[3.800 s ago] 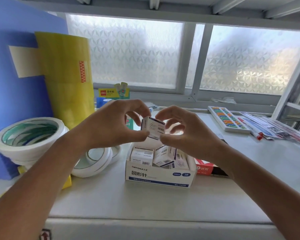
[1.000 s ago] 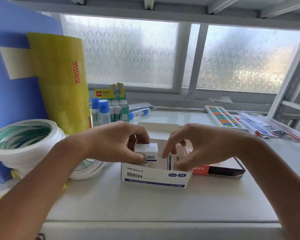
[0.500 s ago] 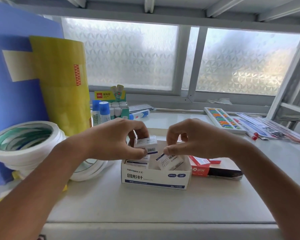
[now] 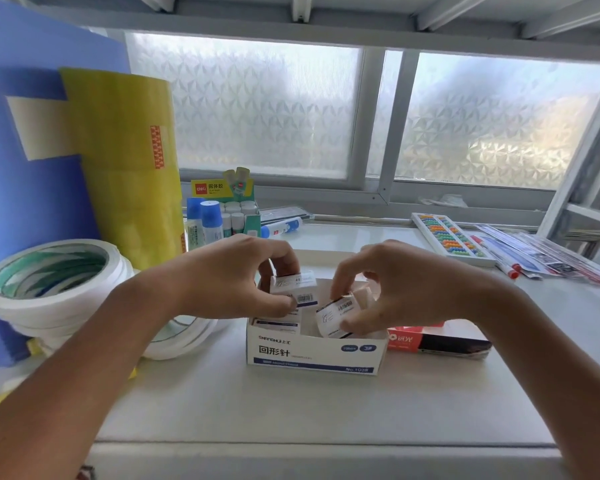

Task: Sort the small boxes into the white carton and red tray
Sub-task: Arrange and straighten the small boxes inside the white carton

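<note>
The white carton [image 4: 314,353] with blue print stands open at the middle of the shelf. My left hand [image 4: 229,278] pinches one small white box [image 4: 297,289] with a barcode just above the carton's left half. My right hand [image 4: 395,289] grips another small white box [image 4: 336,315], tilted, over the carton's right half. A third small box [image 4: 276,323] lies inside the carton under the left one. The red tray [image 4: 437,341] sits right beside the carton, partly behind my right hand.
Stacked white tape rolls [image 4: 49,282] stand at the left, with a yellow roll [image 4: 129,161] and blue sheet behind. Glue sticks [image 4: 222,216] sit at the back. A bead abacus [image 4: 447,237] and pens lie at the right. The shelf's front edge is near.
Both hands have come down from chest height to the carton. Each now holds a box lifted slightly above the carton; the right box is tilted more than half a second ago.
</note>
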